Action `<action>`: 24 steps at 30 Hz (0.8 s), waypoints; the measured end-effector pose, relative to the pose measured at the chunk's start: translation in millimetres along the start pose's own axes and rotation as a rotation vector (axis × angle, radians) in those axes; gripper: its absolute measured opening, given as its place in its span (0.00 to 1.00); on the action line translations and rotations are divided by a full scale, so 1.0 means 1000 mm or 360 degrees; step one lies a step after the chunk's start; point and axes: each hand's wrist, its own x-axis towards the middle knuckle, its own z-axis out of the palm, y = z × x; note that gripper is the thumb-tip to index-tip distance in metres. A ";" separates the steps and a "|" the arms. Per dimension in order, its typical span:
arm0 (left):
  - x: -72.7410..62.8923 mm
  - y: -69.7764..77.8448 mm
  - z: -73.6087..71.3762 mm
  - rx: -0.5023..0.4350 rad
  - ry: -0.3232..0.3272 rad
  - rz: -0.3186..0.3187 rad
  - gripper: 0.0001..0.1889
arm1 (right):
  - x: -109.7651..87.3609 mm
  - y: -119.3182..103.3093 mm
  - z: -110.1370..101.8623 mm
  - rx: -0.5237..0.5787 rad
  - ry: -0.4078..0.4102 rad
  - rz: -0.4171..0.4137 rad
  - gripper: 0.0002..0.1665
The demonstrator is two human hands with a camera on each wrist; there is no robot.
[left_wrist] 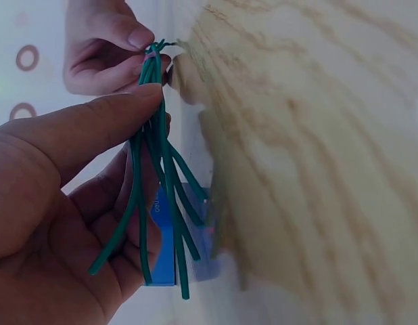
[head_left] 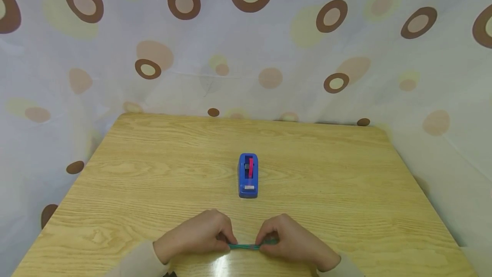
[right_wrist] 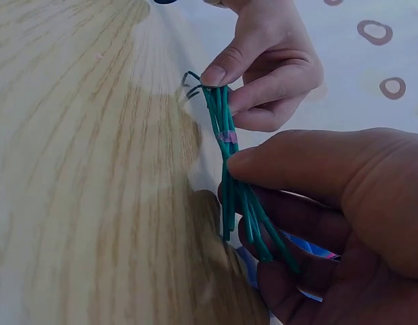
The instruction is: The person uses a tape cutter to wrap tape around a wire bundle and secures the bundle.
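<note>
Thin green wires (head_left: 244, 246) lie gathered in a bundle between the two hands, low over the near part of the table. My left hand (head_left: 205, 232) pinches one end with thumb and fingers. At the other end, my right hand (head_left: 286, 240) holds the bundle the same way. Between the fingertips a pinkish tape band (right_wrist: 226, 137) wraps the wires in the right wrist view. Several loose wire ends fan out past the left thumb in the left wrist view. Part of the bundle is hidden by the fingers.
A blue tape dispenser (head_left: 248, 191) with a pink roll of tape (head_left: 251, 168) stands on the wooden table (head_left: 161, 174), just beyond the hands. Behind the table and at its sides hangs a white curtain (head_left: 246, 46) with brown and yellow round patterns.
</note>
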 end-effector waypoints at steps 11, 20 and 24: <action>0.001 0.001 0.000 0.0015 0.0004 -0.0009 0.08 | 0.000 0.001 0.002 -0.0026 -0.0006 -0.0025 0.06; 0.002 0.000 0.001 -0.0033 -0.0026 -0.0042 0.09 | -0.001 0.004 0.004 -0.0012 -0.0005 -0.0018 0.07; 0.003 0.000 0.002 -0.0028 -0.0043 -0.0048 0.10 | -0.002 0.006 0.005 -0.0009 -0.0015 -0.0016 0.06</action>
